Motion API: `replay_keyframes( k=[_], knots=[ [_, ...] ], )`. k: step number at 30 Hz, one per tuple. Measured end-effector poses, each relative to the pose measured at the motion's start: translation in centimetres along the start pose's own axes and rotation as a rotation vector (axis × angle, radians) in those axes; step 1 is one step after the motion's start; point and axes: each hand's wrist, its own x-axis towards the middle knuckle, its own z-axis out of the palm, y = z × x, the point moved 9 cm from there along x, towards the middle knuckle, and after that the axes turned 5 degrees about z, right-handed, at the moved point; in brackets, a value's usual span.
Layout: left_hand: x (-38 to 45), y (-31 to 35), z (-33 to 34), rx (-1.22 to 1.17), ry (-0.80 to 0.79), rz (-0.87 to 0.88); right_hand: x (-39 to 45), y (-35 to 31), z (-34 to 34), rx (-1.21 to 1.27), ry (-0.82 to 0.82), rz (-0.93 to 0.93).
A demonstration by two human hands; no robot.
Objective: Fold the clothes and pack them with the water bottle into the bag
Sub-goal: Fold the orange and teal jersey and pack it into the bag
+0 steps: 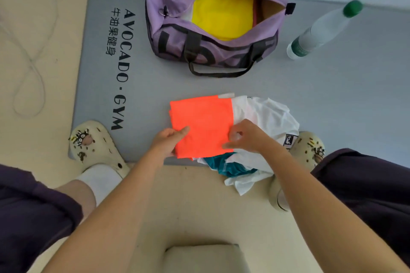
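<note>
Forearms reach forward and down from a crouching person, whose cream clogs sit at either side of the work. The left hand [169, 141] pinches the near left edge of a folded orange garment [203, 125], thumb on top and fingers tucked beneath, likely to keep the square fold from slipping. The right hand [247, 136] curls its fingers [228, 145] onto the garment's near right corner, seemingly pinching it ready to lift. The orange piece lies on a loose heap of unfolded white clothing [269, 115] with a teal garment [228, 167] poking out at the near edge, apparently waiting its turn. All of this rests on a grey gym mat [142, 86] on the floor. Farther away, a purple duffel bag [213, 22] stands unzipped, a yellow garment [221, 15] already inside. To its right, well apart, a clear water bottle [321, 31] with a green cap stands on the mat, not yet packed.
</note>
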Motion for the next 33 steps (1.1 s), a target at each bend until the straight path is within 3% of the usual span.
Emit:
replay_keyframes(
  k=[3, 5, 8, 11, 13, 15, 18, 22, 24, 27, 31, 33],
  knots=[
    [0.6, 0.9, -0.8, -0.067, 0.230, 0.053, 0.3, 1.4, -1.8, 0.125, 0.281, 0.145],
    [1.0, 1.2, -0.7, -0.157, 0.297, 0.045, 0.1, 2.7, -2.4, 0.252, 0.409, 0.281],
    [1.6, 0.7, 0.5, -0.218, 0.248, -0.067, 0.4, 3.3, -1.4, 0.409, 0.379, 0.388],
    [2.0, 1.5, 1.0, -0.284, 0.120, -0.014, 0.8, 3.5, -0.8, 0.447, 0.346, 0.425],
    [2.0, 2.6, -0.1, -0.279, 0.117, 0.114, 0.8, 3.4, -1.0, 0.436, 0.352, 0.433],
    [2.1, 3.2, -1.3, -0.233, 0.130, 0.190, 0.6, 2.8, -2.4, 0.341, 0.462, 0.392],
    [3.2, 3.4, -1.9, -0.178, 0.108, 0.173, 0.7, -0.5, -5.4, 0.188, 0.671, 0.138],
    [4.8, 4.5, -2.7, -0.103, 0.222, 0.147, 3.6, -4.9, -6.2, -0.001, 0.530, -0.085],
    [5.4, 5.2, -2.8, -0.049, 0.283, 0.149, 5.6, -5.8, -6.0, -0.157, 0.408, -0.038],
    [6.2, 6.0, -1.9, -0.009, 0.232, 0.169, 7.9, -6.4, -6.4, -0.408, 0.271, 0.025],
    [6.8, 5.7, -1.4, -0.293, 0.086, 0.135, 8.6, -7.0, -8.9, -0.132, 0.400, -0.024],
    [6.6, 5.7, -1.0, -0.387, -0.001, 0.124, 8.5, -6.8, -8.5, -0.201, 0.402, 0.013]
  ],
)
